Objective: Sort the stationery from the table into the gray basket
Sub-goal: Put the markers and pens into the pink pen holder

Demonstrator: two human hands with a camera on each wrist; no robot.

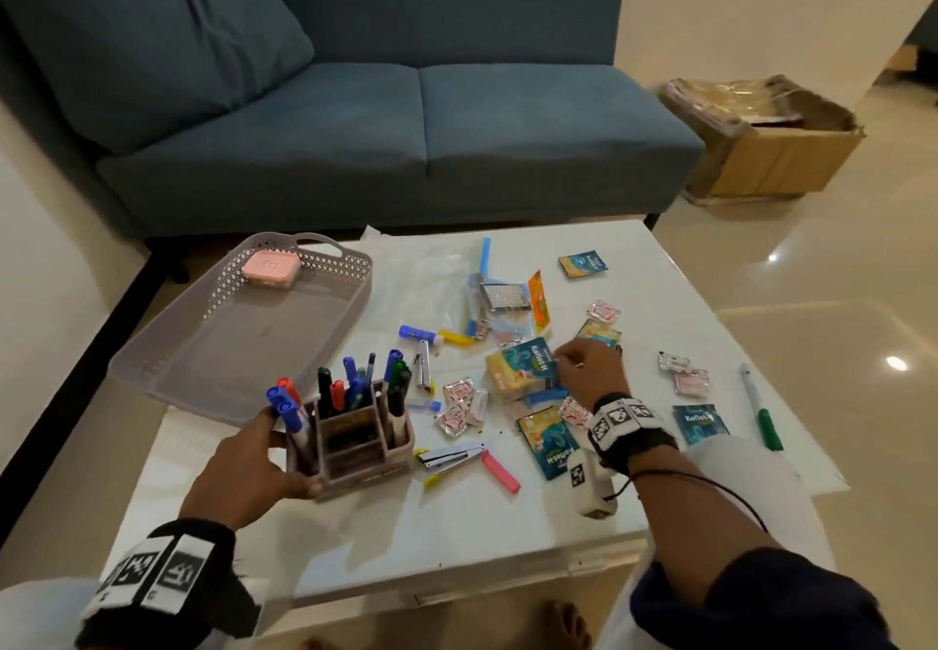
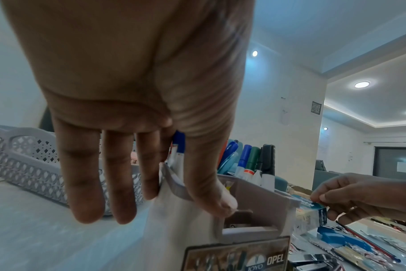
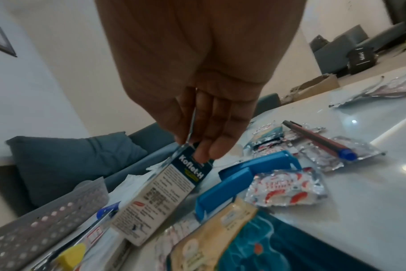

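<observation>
The gray basket (image 1: 167, 360) sits at the table's left rear with a pink case (image 1: 269, 269) inside; it also shows in the left wrist view (image 2: 23, 161). My left hand (image 1: 284, 451) grips a taupe pen holder (image 1: 365, 451) full of markers, thumb on its front wall and fingers behind (image 2: 151, 183). My right hand (image 1: 563, 357) pinches the top flap of a Koflet-H carton (image 1: 523, 370), tilted above a blue stapler (image 3: 243, 176). The right wrist view shows the fingertips (image 3: 204, 150) on the carton (image 3: 160, 187).
Loose on the white table (image 1: 507, 538) lie a silver stapler (image 1: 451, 456), a pink clip (image 1: 500, 471), a green pen (image 1: 761, 411), a glue stick (image 1: 416, 334) and several sachets. A blue sofa (image 1: 406, 116) stands behind, a cardboard box (image 1: 771, 152) at right.
</observation>
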